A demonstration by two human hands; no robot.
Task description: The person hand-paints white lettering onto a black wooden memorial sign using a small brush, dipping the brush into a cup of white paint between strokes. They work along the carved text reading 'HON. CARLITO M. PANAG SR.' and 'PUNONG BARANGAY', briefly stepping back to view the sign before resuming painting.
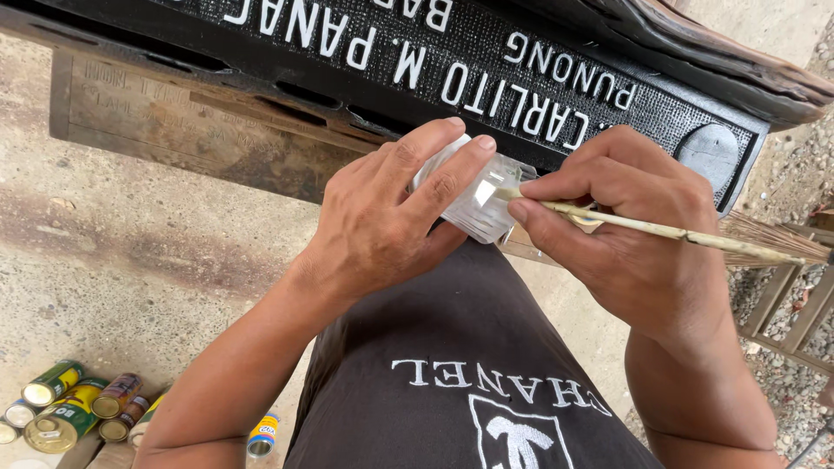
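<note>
Your left hand wraps a small clear plastic cup above your lap; your right hand pinches a thin pale stick, its long axis running rightward, tip dipping into that cup.

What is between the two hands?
A small clear plastic cup, in the head view. The left hand holds it, and the right hand pokes a thin brush into it.
</note>
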